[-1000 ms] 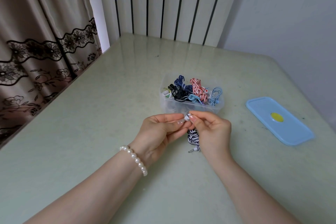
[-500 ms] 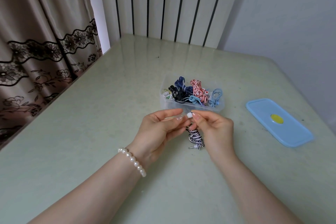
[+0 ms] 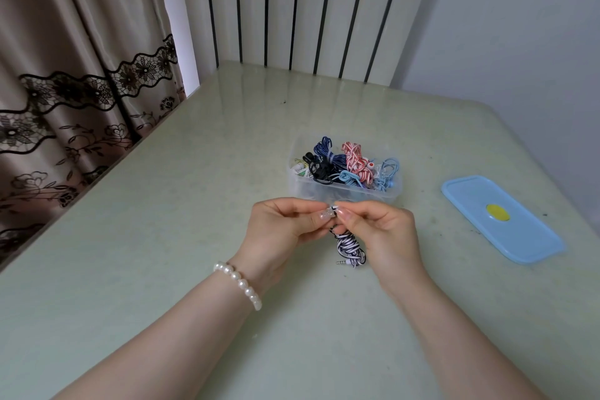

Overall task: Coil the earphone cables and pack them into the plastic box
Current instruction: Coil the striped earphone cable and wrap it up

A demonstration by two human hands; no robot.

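Note:
A black-and-white striped earphone cable (image 3: 349,248) hangs coiled in a bundle between my hands, its jack plug sticking out low on the left. My left hand (image 3: 282,227) and my right hand (image 3: 380,230) meet fingertip to fingertip above the bundle and pinch its white earbud end. Just behind them stands the clear plastic box (image 3: 344,193), holding several coiled cables in dark blue, red-and-white, light blue and black.
The box's light-blue lid (image 3: 506,221) with a yellow spot lies flat on the table to the right. A patterned curtain (image 3: 65,91) hangs past the table's left edge; a striped wall stands behind the far edge.
Both hands have lifted slightly with the striped bundle and stayed together at the earbud end. The bundle hangs a bit further right under my right hand.

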